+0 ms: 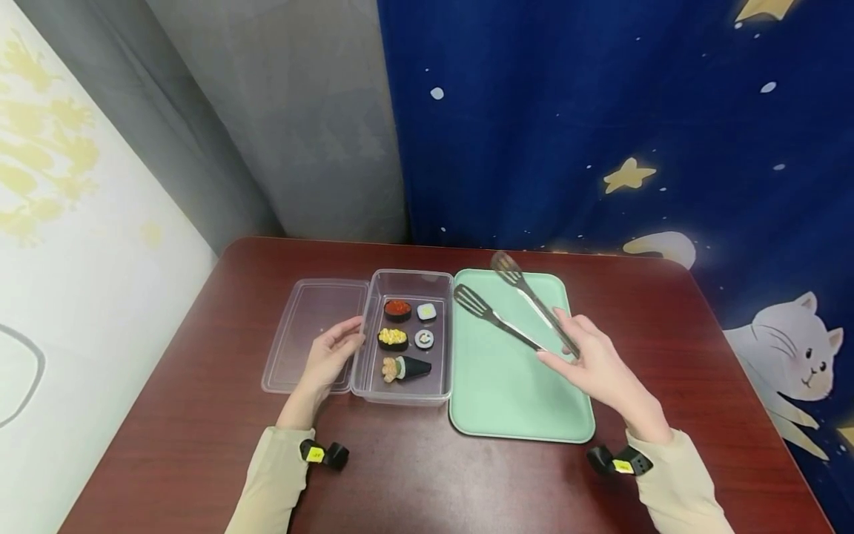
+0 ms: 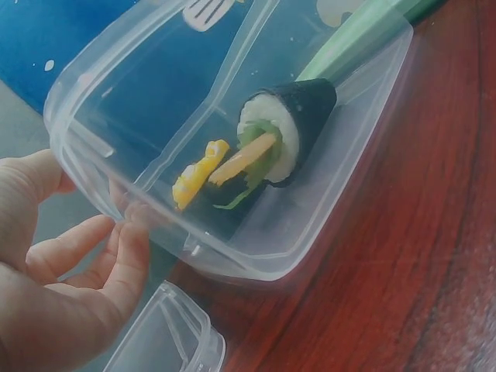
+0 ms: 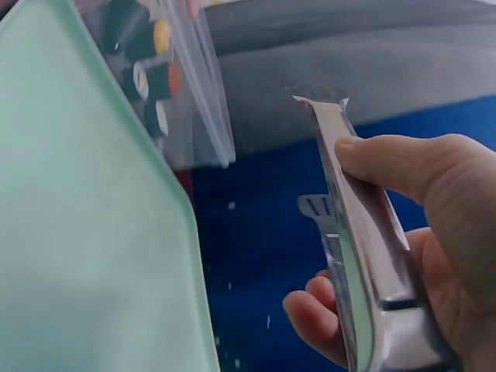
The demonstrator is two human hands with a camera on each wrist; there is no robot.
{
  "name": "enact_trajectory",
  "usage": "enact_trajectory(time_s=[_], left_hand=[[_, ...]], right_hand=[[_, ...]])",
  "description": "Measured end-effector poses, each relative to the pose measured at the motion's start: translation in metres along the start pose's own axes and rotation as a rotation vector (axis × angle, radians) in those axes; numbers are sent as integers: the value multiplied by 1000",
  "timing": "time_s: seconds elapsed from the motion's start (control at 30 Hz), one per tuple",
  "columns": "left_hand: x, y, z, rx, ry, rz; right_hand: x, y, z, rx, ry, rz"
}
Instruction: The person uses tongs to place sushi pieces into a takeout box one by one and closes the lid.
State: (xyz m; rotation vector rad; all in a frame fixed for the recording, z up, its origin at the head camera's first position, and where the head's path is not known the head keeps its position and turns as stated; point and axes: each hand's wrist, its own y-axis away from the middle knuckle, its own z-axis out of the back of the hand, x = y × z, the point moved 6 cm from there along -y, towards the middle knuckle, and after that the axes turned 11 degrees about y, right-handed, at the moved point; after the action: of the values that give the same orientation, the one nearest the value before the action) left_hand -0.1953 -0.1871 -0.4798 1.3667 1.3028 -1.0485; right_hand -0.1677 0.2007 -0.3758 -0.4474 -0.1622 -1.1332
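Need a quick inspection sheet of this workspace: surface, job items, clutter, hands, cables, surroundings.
Surface: dark red-brown table, bare wood around the items.
Job's things: clear container holding five sushi pieces, among them a cone roll; green tray beside it, nothing lying on it; tongs held above the tray, tips apart.
Clutter: clear lid lying left of the container.
Grips: left hand fingers touch the container's left wall; right hand grips the tongs by the handle end.
Cables: nothing seen.
Surroundings: blue star-and-cat curtain, grey curtain, white panel.
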Motion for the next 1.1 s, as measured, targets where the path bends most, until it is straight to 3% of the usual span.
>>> enact_trajectory(time_s=[0.23,0.33,0.7,1.1], left_hand=[[1,0,0,0,-7,-4],[1,0,0,0,-11,-3],[1,0,0,-4,-27,9],[3,0,1,-5,-9,11]], right_hand=[[-29,23,14,-163,102,-79],[-43,34,17,-201,119,-158],[-90,61,8,-199,169,-482],[-120,71,-13,-179,219,-587]])
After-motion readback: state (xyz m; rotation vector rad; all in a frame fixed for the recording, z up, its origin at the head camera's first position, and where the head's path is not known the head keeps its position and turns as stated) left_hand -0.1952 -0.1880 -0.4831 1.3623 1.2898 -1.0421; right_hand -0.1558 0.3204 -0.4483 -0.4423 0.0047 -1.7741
